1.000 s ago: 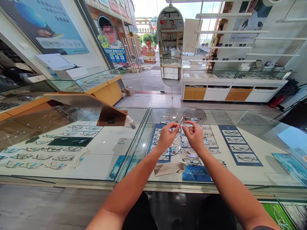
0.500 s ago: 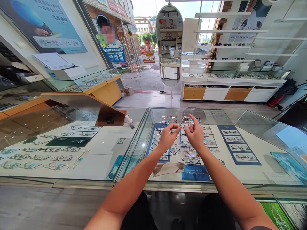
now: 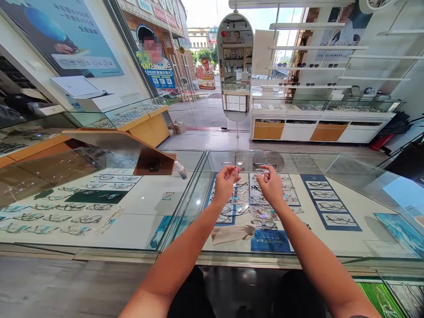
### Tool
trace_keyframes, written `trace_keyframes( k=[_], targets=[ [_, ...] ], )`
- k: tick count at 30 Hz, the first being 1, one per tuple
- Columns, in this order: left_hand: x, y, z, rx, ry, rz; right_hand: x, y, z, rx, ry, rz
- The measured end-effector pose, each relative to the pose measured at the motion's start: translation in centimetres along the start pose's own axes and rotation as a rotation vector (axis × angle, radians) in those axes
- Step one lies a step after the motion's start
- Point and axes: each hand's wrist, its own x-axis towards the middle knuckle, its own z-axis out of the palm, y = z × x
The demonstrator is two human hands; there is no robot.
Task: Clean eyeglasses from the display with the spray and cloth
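The left hand's grip (image 3: pixel 227 182) pinches thin-framed eyeglasses (image 3: pixel 236 158) between thumb and fingers, upright and nearly edge-on above the far part of the clear glass-topped display bench (image 3: pixel 331 255). They look light, stiff in the rims but springy and easily bent at the temples; the bridge or rim edge seems the safest hold, off the lenses. The right hand (image 3: pixel 272 183) curls just to the right; whether it pinches anything, I cannot tell. A soft beige cloth (image 3: pixel 232 234) lies nearer.
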Motion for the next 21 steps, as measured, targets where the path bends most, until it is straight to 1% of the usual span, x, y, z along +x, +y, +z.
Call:
trace_keyframes(
  k=[4,7,10,12,14,16,18,21],
  targets=[
    [0.8,0.4,-0.9,-0.032,0.108,0.035,0.0,0.4,0.2,-0.029,-0.036,0.05],
    [1.2,0.6,-1.3,-0.05,0.16,0.062,0.1,0.6,0.2,-0.045,-0.094,0.06],
    [1.4,0.6,-1.5,-0.055,0.162,0.064,0.1,0.6,0.1,-0.115,-0.138,0.073],
    [1.3,0.7,-1.4,-0.041,0.133,0.048,0.0,0.4,0.0,-0.181,-0.126,0.075],
    [1.1,0.7,-1.2,-0.007,0.1,0.048,-0.1,0.2,-0.2,-0.222,-0.09,0.037],
    [0.8,0.7,-0.9,0.042,0.078,0.072,-0.3,-0.2,-0.3,-0.221,-0.064,-0.032],
    [0.4,0.6,-0.5,0.077,0.063,0.095,-0.6,-0.6,-0.2,-0.187,-0.083,-0.112],
    [-0.2,0.3,0.1,0.075,0.014,0.09,-1.1,-1.1,0.1,-0.104,-0.145,-0.248]
  ],
)
